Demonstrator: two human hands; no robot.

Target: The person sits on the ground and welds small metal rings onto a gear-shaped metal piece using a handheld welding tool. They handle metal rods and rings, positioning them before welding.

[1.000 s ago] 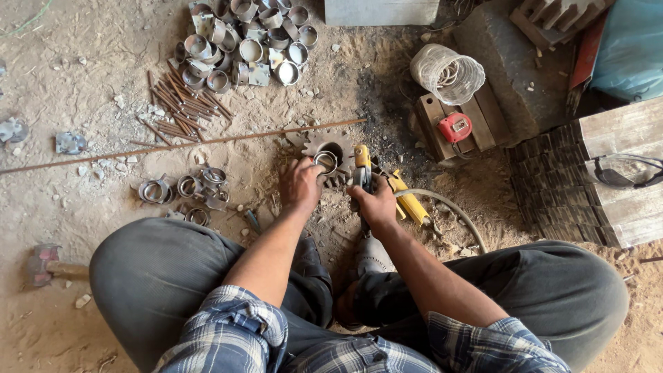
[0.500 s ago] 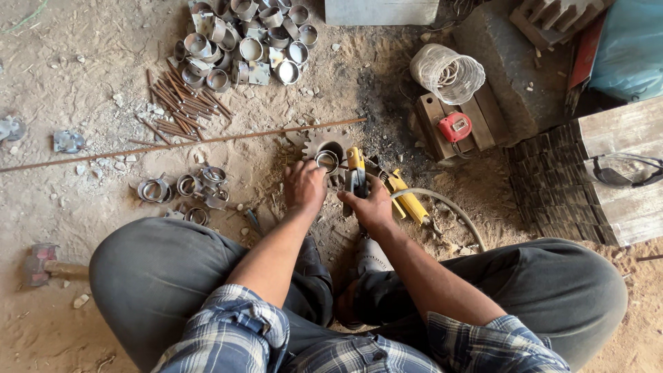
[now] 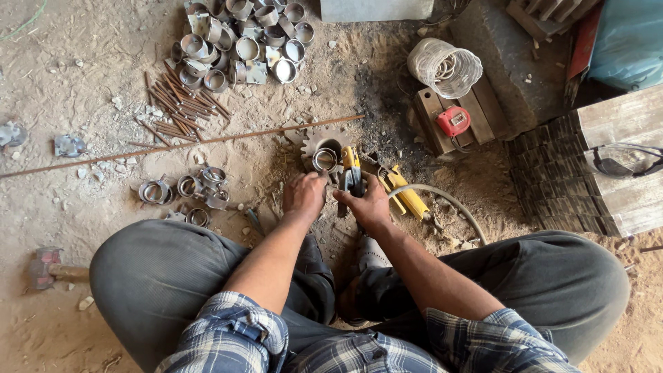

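A short metal ring is being steadied on the toothed gear by the left hand, fingers closed on it; just right of the gear, yellow-handled pliers are being gripped tight by the right hand, seemingly for work on the ring.

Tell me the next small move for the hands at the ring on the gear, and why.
Probably steady the short metal ring with the left hand before the right hand brings the yellow-handled tool any closer. The ring sits loose on the toothed gear, the left hand's fingertips only reach its edge, and the tool's head lies right beside it, so it could shift.
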